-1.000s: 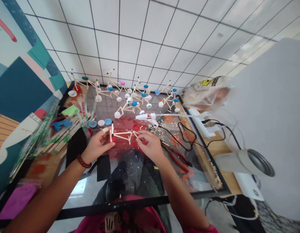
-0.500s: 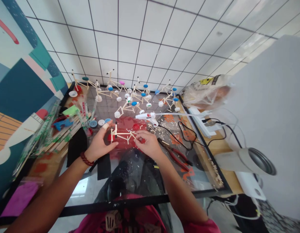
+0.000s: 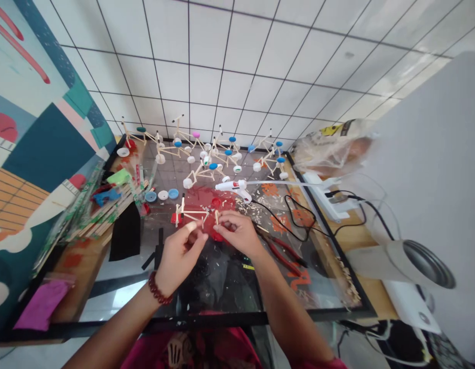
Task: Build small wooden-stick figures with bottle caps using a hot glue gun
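A small bicycle frame made of thin wooden sticks (image 3: 194, 212), with a black-tipped upright at its left end, sits over the red patch of the table. My left hand (image 3: 183, 251) is at its lower right, thumb and fingers closed around the end of a short strut. In my right hand (image 3: 237, 233), just to the right of the frame, a short wooden stick (image 3: 217, 218) is pinched upright. A white glue gun (image 3: 233, 187) lies beyond both hands. Red-handled pliers (image 3: 281, 251) are on the table right of my right hand.
Several finished stick bicycles (image 3: 206, 166) with bottle-cap wheels line the back. Loose caps (image 3: 163, 195) and a pile of sticks (image 3: 102, 210) lie to the left. A black cable (image 3: 298, 225) loops at the right, near a power strip (image 3: 325, 195). Wood scraps (image 3: 256, 211) litter the glass.
My left hand has left the left end of the frame and moved right to its lower strut. My right hand has drawn slightly off the frame, a short stick now showing in its fingers.
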{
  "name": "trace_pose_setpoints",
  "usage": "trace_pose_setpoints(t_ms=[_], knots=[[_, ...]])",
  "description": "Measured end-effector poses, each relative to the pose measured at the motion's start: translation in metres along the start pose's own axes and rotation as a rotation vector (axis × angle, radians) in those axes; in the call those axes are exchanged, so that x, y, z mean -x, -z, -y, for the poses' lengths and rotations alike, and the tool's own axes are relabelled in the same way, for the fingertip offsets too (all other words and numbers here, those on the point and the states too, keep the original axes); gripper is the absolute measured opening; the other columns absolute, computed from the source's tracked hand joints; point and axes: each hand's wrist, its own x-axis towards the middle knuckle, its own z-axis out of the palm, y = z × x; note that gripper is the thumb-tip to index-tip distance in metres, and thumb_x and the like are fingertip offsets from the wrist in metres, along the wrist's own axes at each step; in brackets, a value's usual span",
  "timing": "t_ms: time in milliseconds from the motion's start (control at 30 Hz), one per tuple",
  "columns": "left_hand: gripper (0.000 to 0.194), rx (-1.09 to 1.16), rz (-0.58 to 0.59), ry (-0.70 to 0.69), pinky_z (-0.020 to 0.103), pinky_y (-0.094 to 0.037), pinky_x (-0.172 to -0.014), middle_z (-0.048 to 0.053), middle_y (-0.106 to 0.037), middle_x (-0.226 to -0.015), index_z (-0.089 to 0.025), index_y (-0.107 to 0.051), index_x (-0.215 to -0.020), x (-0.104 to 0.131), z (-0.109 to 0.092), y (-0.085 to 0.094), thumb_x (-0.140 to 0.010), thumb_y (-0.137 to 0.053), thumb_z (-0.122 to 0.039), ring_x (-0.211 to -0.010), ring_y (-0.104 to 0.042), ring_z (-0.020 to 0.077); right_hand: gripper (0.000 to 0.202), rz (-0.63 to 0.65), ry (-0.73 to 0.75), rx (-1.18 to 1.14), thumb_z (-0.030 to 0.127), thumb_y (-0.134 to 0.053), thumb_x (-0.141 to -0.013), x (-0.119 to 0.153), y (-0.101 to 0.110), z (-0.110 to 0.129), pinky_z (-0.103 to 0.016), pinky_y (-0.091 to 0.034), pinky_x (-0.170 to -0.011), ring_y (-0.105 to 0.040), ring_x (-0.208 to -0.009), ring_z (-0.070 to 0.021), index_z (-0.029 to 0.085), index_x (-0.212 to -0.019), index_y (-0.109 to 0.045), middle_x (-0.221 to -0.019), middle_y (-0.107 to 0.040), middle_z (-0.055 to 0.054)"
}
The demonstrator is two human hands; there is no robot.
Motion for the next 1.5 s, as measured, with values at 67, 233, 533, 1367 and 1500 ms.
trace_pose_setpoints(t_ms=[67, 233, 533, 1367, 1500], knots=[[0.037, 0.007, -0.002, 0.029, 0.024, -0.048, -0.057, -0.001, -0.068, -0.072, -0.022, -0.071, -0.115, -0.012, 0.006, -0.014, -0.082, -0.07, -0.038, -0.059, -0.06, 0.0141, 0.008, 0.075, 0.058, 0.069, 0.022, -0.066, -0.08, 0.006, 0.001, 0.0, -0.027, -0.05, -0.061, -0.063, -0.066, -0.0142, 0.021, -0.082, -0.073, -0.096, -0.073, -0.006], [0.024, 0.023, -0.029, 0.084, 0.029, -0.054, -0.065, 0.001, -0.074, -0.076, -0.021, -0.075, -0.096, -0.025, 0.017, -0.02, -0.08, -0.071, -0.038, -0.067, -0.067, 0.0179, 0.008, 0.116, 0.102, 0.174, 0.022, -0.066, -0.084, 0.012, 0.004, 0.003, -0.028, -0.052, -0.068, -0.067, -0.074, -0.0165, 0.023, -0.086, -0.073, -0.095, -0.074, -0.005], [0.023, 0.222, -0.017, 0.24, 0.022, -0.044, -0.043, -0.004, -0.061, -0.053, -0.02, -0.075, -0.083, -0.022, 0.022, -0.027, -0.073, -0.077, -0.04, -0.045, -0.052, 0.0111, 0.01, 0.074, 0.056, 0.134, 0.026, -0.063, -0.089, 0.014, 0.0, 0.007, -0.027, -0.053, -0.068, -0.069, -0.07, -0.0161, 0.023, -0.092, -0.072, -0.084, -0.075, -0.003], [0.019, -0.249, -0.085, -0.302, 0.029, -0.059, -0.075, 0.009, -0.073, -0.101, -0.017, -0.072, -0.101, -0.013, 0.02, -0.019, -0.091, -0.059, -0.027, -0.086, -0.071, 0.0177, 0.016, -0.023, 0.163, 0.25, 0.017, -0.061, -0.081, 0.016, -0.003, 0.005, -0.022, -0.052, -0.063, -0.065, -0.064, -0.0112, 0.023, -0.087, -0.074, -0.097, -0.074, -0.003], [0.025, -0.78, -0.039, -0.552, 0.035, -0.059, -0.085, 0.018, -0.063, -0.132, -0.015, -0.069, -0.111, -0.013, 0.011, -0.014, -0.093, -0.051, -0.015, -0.108, -0.07, 0.0258, 0.017, -0.06, 0.146, 0.256, 0.016, -0.06, -0.077, 0.015, -0.004, 0.002, -0.022, -0.052, -0.06, -0.063, -0.061, -0.0109, 0.023, -0.084, -0.074, -0.095, -0.073, -0.003]])
